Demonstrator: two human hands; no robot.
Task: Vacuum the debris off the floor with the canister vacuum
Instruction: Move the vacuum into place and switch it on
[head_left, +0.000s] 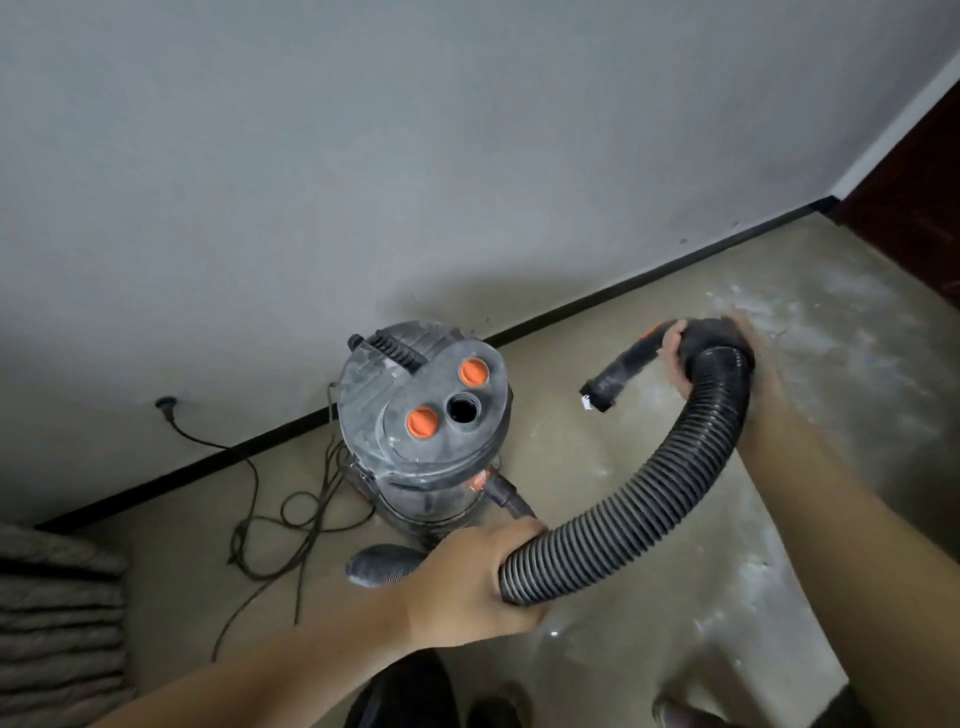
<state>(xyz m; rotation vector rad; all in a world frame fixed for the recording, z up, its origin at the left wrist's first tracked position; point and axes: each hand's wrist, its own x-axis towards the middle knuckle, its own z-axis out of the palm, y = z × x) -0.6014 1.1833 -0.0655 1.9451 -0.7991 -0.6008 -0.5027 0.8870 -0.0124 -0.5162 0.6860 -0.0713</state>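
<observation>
At the near left edge lies a stack of grey ribbed material (57, 613); what it is cannot be told. On the grey wall (363, 156), a plug (165, 402) sits low on the left, and its black power cord (270, 519) runs down past the black baseboard (208, 462) and lies in loose loops on the floor (597, 467).

The canister vacuum (423, 431) stands upright on the floor, just beside the baseboard and right of the cord loops. Its dusty grey lid carries 2 orange caps (474, 372), 1 open dark port between them, and a black ribbed handle on the far side.

The black corrugated hose (670, 483) leaves a fitting on the near right side of the canister and arcs up and to the right. The left hand (478, 582) grips the hose near the canister, fingers closed around it. A second ribbed hose section (384, 566) lies on the floor, just left of this hand.

The right hand (727, 358) holds the far end of the hose at its cuff, fingers wrapped around it. From the cuff, the curved black nozzle tube (621, 371) points left and down, its open end above the floor.

White dusty debris (810, 332) covers the floor at the right, beyond and below the right hand.
</observation>
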